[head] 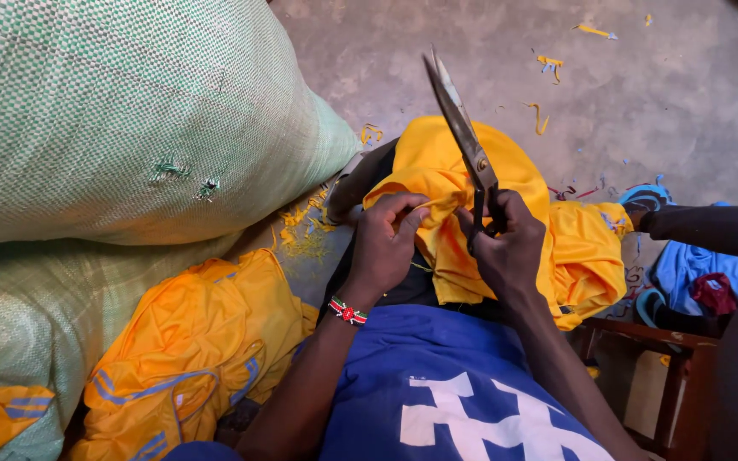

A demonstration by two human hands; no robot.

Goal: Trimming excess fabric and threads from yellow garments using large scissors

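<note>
a bare grey concrete floor (642, 111) spreads across the top of the head view, dotted with yellow scraps (548, 64). two stuffed green woven sacks (113, 111) fill the left side, one on top of the other, with a heap of orange cloth (198, 341) trimmed in blue lying against the lower one.

the yellow cloth (557, 230) is bright, smooth and crumpled, draped over the person's lap and spilling to the right. the left hand (386, 243), a beaded band (348, 312) on its wrist, pinches a fold of the cloth between thumb and fingers near its upper left part. the right hand (506, 248) is closed around the handles of the scissors (463, 128), just beside the left hand and on top of the cloth. the long blades point up and away, and look nearly closed. the pinched fold sits just left of the scissor handles, touching or almost touching them; i cannot tell which.

a blue shirt (437, 384) with white marks fills the bottom. at right lie blue cloth (694, 265) and a wooden frame (668, 341).
</note>
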